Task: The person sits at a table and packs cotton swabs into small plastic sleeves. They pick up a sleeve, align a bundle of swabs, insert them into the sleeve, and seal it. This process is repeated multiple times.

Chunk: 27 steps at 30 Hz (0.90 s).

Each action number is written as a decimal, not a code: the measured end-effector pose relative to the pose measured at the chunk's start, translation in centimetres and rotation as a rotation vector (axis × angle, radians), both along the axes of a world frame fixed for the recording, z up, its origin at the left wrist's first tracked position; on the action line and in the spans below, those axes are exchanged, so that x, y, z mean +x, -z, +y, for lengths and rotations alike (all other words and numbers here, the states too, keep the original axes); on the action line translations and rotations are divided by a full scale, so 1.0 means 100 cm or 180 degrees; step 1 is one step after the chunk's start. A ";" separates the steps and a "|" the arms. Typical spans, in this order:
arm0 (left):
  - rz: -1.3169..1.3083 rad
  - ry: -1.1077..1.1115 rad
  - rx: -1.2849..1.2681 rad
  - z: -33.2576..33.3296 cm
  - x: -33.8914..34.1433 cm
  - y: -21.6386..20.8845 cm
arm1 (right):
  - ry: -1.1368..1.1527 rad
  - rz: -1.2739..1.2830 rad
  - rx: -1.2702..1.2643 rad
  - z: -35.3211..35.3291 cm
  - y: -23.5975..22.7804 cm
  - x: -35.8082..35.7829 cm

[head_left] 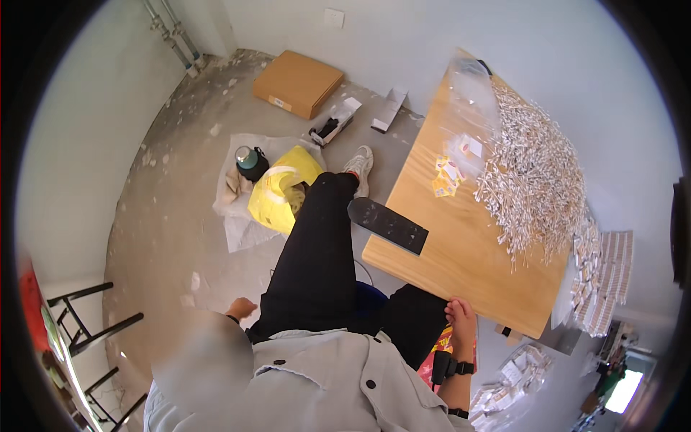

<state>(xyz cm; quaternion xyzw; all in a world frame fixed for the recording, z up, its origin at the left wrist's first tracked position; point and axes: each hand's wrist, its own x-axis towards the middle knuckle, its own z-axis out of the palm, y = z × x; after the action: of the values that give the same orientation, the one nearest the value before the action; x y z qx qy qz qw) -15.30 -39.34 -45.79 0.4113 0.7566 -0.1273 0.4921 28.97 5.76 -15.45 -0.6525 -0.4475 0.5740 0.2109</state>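
My left hand (242, 308) is beside my left thigh, apart from other things, its fingers loosely curled with nothing visible in them. At the near edge of the wooden table (410, 263) is my right hand (462, 319), fingers curled in against the palm and holding nothing that I can see. A big heap of cotton swabs (536, 173) covers the table's right side. Left of it lie a clear plastic bag (471, 93) and several small yellow-and-white cards (448, 177). A flat black strip (389, 225) juts past the table's left edge, over the floor.
A yellow bag (281, 194) and dark green flask (250, 162) rest on a white sheet on the floor. Behind them are a cardboard box (299, 81) and an open box (337, 119). Packed swabs (604, 277) stand right of the table; black metal legs (93, 324) stand left.
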 end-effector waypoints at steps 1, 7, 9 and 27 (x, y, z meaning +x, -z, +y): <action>-0.0226 0.0008 0.0159 0.016 0.017 -0.005 | -0.0054 -0.0112 -0.0051 0.005 -0.005 0.003; -0.0114 -0.1585 0.0882 0.069 0.021 -0.046 | -0.1071 -0.1026 0.0901 0.056 -0.027 -0.052; -0.0077 -0.2113 0.1034 0.091 0.006 -0.054 | -0.1049 -0.0803 0.1426 0.077 -0.027 -0.089; -0.0155 -0.2682 0.0758 0.068 -0.009 -0.047 | -0.1481 -0.2532 0.2531 0.287 0.005 -0.206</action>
<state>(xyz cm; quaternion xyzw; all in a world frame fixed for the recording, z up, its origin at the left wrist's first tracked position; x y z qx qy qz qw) -16.19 -32.55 -41.13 0.1235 0.8559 0.1825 0.4678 8.38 34.44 -15.97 -0.5732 -0.8030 0.1061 0.1240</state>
